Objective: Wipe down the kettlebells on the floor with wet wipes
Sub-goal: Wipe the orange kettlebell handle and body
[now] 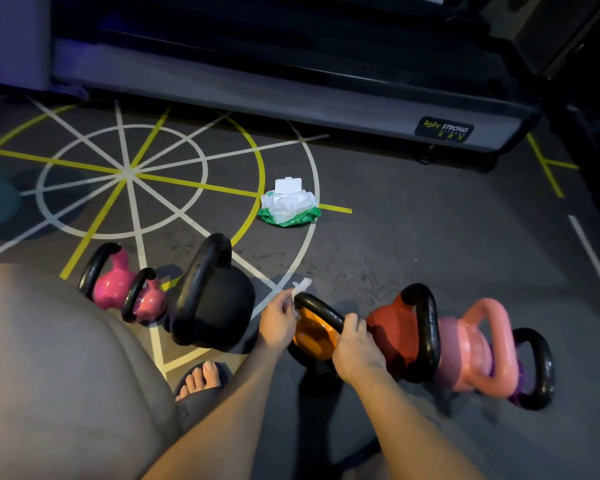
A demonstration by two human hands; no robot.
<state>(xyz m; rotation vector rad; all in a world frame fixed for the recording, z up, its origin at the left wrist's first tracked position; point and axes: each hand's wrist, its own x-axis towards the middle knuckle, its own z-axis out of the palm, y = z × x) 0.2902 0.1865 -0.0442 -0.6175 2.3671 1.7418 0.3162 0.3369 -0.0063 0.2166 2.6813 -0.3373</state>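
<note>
Kettlebells sit in a loose row on the floor, and the orange kettlebell [314, 336] in the middle of that row is the one I'm working on. My right hand [357, 351] is wrapped round its black handle, and my left hand [278, 322] pinches a wet wipe [300, 285] against the handle's far end.

The biggest worry is weight. The orange kettlebell looks tipped rather than upright, so if my right grip slackens it could roll toward the sandalled foot [201, 379] just left of it and nearer me. Next is crowding: the black kettlebell [219, 299] stands close on its left and the red kettlebell [395, 334] touches or nearly touches it on the right (I cannot tell which), so a hard stroke could knock knuckles on iron. Smallest is the wipe itself — held only by fingertips, it could bunch up or slip off the curved handle and leave part of it unwiped.

The floor [430, 237] is dark grey gym matting that looks scuffed beyond the orange kettlebell, and painted white and yellow lines fan out to its far left. A treadmill [291, 88] runs along the far side, well apart. The wipes pack [289, 206] lies between the two with its lid open — within reach, I'd judge. The light is dim, so smears will be hard to see.
</note>
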